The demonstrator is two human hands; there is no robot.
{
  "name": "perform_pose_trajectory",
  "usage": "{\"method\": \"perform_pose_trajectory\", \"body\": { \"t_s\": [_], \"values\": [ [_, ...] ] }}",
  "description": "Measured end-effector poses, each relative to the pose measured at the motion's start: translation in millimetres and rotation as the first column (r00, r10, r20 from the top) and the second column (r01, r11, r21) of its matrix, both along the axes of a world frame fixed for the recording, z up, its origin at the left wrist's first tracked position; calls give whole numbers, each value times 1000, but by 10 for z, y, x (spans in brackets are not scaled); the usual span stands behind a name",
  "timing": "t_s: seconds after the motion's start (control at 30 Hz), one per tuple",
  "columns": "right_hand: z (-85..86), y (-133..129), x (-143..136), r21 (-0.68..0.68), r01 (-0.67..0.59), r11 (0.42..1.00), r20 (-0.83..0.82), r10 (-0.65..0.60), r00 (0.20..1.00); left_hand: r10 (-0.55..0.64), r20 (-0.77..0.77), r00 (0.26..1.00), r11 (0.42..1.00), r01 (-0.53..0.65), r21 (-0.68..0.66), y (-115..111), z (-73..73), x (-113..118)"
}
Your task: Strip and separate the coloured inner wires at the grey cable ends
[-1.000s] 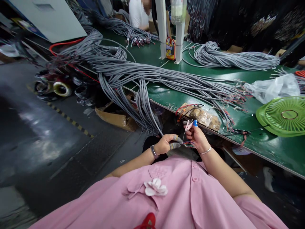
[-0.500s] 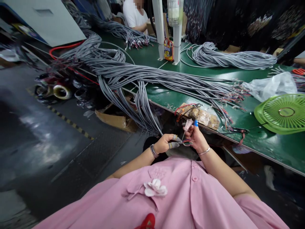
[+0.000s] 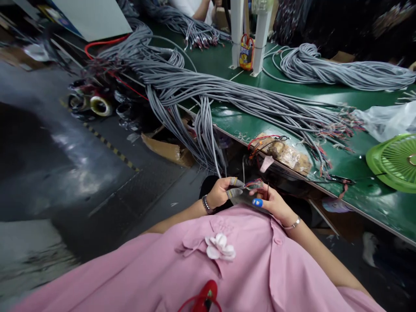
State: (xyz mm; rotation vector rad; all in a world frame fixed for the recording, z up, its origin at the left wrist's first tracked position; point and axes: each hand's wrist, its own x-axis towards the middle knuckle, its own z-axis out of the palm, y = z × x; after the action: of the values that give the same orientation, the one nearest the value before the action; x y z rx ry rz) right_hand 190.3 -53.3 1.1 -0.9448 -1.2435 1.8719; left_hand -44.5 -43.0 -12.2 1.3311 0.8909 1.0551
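Note:
My left hand (image 3: 221, 193), with grey coverings on its fingertips, pinches the end of a grey cable (image 3: 219, 167). Thin coloured wires (image 3: 252, 183) fan out from that end toward my right hand (image 3: 273, 203). The right fingers close on those wires, partly hidden, while the thumb wears a blue cover (image 3: 257, 202). A thin pale strand (image 3: 243, 167) stands up above the left fingertips. Just beyond my right hand, a pinkish-white piece (image 3: 266, 164) is at the bench edge.
A long bundle of grey cables (image 3: 227, 89) crosses the green bench (image 3: 224, 116), some draping over its edge. Near the edge lies a taped brown bundle (image 3: 286, 154). A green fan (image 3: 394, 162) and a plastic bag (image 3: 390, 119) are at right. Below sits a cardboard box (image 3: 167, 149).
My right hand has left the pinkish-white piece at the bench edge and come down toward me to the wires. My left hand still pinches the cable end. The view has shifted.

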Motion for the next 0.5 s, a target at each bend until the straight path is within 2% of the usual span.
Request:
{"method": "perform_pose_trajectory", "body": {
  "t_s": [0.1, 0.23, 0.3, 0.33, 0.37, 0.43, 0.47, 0.5],
  "values": [
    [101, -51, -145, 143, 74, 987, 104, -90, 991, 6, -35, 999, 999, -4, 49, -11, 28, 59],
    [144, -64, -231, 291, 217, 932, 146, -267, 953, -19, -102, 995, 993, 31, 117, 2, 39, 105],
    [173, -51, -215, 348, 227, 909, 157, -296, 942, -116, -130, 985, 986, 129, 101, 78, 74, 88],
    [196, -43, -199, 378, 209, 902, 170, -289, 942, -219, -145, 965, 970, 231, 73, 140, 108, 70],
    [224, -36, -180, 411, 178, 894, 186, -273, 944, -356, -157, 921, 930, 365, 33, 213, 153, 50],
    [291, -23, -140, 478, 94, 874, 217, -220, 951, -628, -163, 761, 776, 628, -60, 377, 263, 15],
    [323, -18, -118, 505, 53, 862, 232, -195, 953, -711, -154, 686, 702, 705, -98, 456, 320, 5],
    [349, -14, -95, 523, 24, 852, 245, -177, 953, -757, -141, 638, 653, 746, -130, 527, 372, 5]
  ]
}}
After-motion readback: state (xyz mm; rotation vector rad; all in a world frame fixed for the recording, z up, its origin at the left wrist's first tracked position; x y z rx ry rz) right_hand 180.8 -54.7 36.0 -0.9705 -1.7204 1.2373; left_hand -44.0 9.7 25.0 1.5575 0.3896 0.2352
